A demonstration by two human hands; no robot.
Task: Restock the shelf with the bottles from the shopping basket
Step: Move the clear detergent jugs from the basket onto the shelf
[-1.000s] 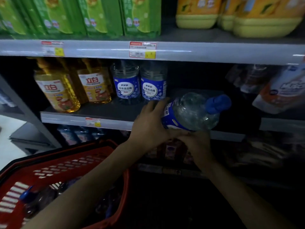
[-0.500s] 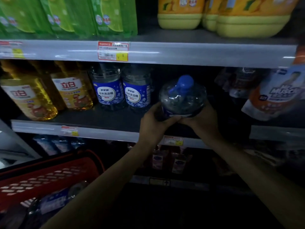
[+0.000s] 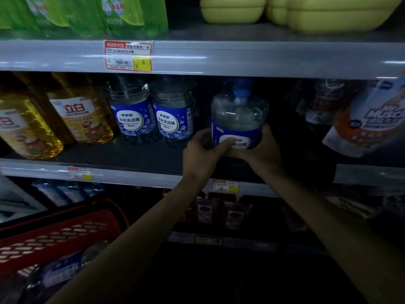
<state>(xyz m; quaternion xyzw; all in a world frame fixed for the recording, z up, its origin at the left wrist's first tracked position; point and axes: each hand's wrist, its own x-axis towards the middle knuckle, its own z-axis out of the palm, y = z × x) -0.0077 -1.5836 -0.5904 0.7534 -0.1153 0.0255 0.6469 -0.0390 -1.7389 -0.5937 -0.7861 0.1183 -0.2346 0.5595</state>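
A clear bottle with a blue label and blue pump cap point(image 3: 238, 115) stands upright over the middle shelf point(image 3: 140, 155). Both hands clasp its lower half: my left hand point(image 3: 203, 148) from the left, my right hand point(image 3: 263, 150) from the right. Its base is hidden behind my hands. Two matching blue-label bottles point(image 3: 153, 115) stand on the shelf just to its left. The red shopping basket point(image 3: 57, 235) is at the lower left, with at least one more blue-label bottle point(image 3: 61, 270) lying inside it.
Yellow detergent bottles point(image 3: 54, 119) fill the shelf's left part. Pouches point(image 3: 363, 119) hang or lean at the right. The shelf above point(image 3: 241, 58) sits close over the pump cap. Green packs point(image 3: 87, 14) and yellow tubs point(image 3: 306, 12) are on top. Darker goods sit below.
The bottle went from tilted sideways in front of the shelf to upright, and both hands carried it in over the shelf beside the two matching bottles. The view shifted right.
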